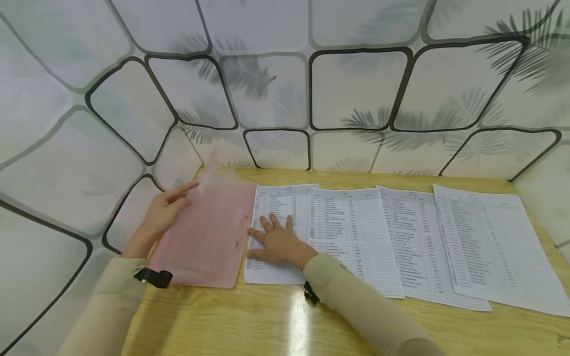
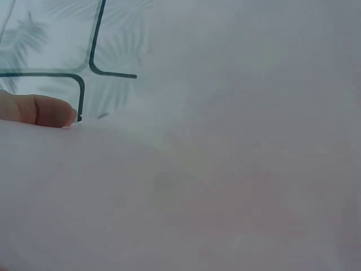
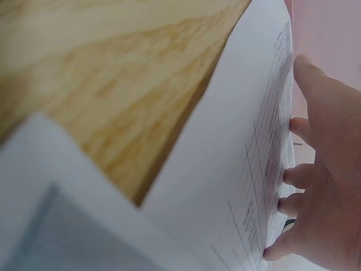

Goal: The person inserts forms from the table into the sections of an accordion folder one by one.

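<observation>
A person's right hand (image 1: pixel 278 242) lies flat, fingers spread, on the leftmost printed sheet (image 1: pixel 278 207) on a wooden bench (image 1: pixel 267 321). Just left of it, touching that sheet's edge, a translucent pink folder (image 1: pixel 209 237) lies between the two hands. The left hand (image 1: pixel 162 215) holds the folder's left edge with fingers extended along it, the far corner lifted off the bench. Three more printed sheets (image 1: pixel 423 237) overlap in a row to the right. Beyond, a white curtain with black outlined panels (image 1: pixel 356 89) encloses the bench.
</observation>
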`<state>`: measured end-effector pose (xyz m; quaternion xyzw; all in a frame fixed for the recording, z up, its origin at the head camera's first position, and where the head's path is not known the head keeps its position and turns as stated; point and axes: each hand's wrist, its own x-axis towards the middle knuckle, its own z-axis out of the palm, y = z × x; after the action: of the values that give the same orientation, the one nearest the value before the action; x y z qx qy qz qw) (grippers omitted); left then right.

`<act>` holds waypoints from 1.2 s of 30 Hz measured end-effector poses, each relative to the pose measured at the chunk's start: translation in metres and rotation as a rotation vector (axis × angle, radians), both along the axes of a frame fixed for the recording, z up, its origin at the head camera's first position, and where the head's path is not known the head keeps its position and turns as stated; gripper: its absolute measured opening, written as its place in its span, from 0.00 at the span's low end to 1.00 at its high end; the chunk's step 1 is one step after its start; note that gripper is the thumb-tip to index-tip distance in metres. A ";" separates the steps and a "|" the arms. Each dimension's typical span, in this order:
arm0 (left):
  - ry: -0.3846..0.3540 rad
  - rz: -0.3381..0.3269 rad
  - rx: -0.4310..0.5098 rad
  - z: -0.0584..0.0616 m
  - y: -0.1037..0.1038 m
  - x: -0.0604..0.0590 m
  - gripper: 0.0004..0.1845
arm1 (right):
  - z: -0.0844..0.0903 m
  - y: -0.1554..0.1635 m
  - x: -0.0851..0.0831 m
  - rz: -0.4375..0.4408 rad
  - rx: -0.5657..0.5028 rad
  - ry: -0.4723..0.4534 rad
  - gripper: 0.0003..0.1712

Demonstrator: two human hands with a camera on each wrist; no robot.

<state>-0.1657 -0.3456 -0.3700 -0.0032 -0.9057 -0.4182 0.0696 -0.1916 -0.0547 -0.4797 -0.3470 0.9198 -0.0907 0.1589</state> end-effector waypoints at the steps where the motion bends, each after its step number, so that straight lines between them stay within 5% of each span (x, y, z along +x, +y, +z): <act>1: -0.002 0.006 0.005 0.000 -0.001 0.000 0.25 | 0.001 0.000 0.000 -0.001 0.000 -0.002 0.44; 24: -0.031 0.040 0.114 0.007 -0.009 0.003 0.25 | 0.004 0.000 0.001 -0.006 -0.024 -0.016 0.41; 36: 0.025 0.007 0.025 0.003 0.000 0.001 0.25 | 0.013 0.003 -0.004 0.025 -0.106 0.027 0.41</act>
<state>-0.1648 -0.3454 -0.3673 -0.0046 -0.8994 -0.4292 0.0825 -0.1958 -0.0515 -0.4667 -0.3675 0.9114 -0.1325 0.1289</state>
